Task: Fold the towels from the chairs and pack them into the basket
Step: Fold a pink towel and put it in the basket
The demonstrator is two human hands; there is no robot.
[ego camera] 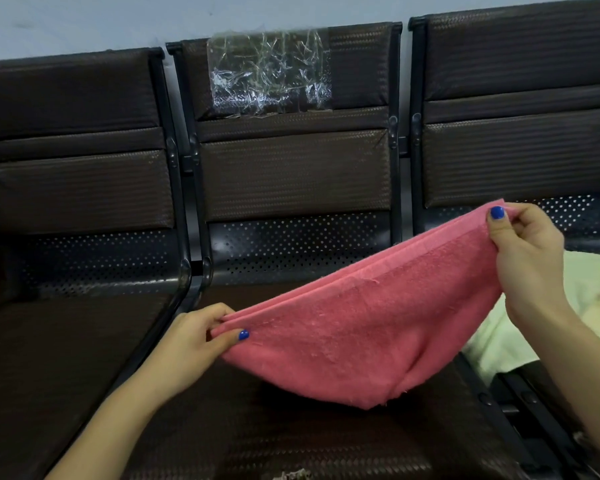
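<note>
With the left hand (194, 336) and right hand (520, 244) each pinching an end of the doubled pink towel (357, 327) above the middle chair seat (174, 420), the edges want matching squarely before folding again.

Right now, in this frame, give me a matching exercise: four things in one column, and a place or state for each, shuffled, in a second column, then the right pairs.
Things:
1. pink towel
2. pale yellow towel
3. clear plastic sheet
4. left hand

Places or states:
A. lying on the right-hand chair seat
B. pinching the lower end of a towel
C. stuck on the middle chair's backrest
D. held up between both hands, sagging in the middle

Pairs: 1-D, 2-A, 3-C, 4-B
</note>
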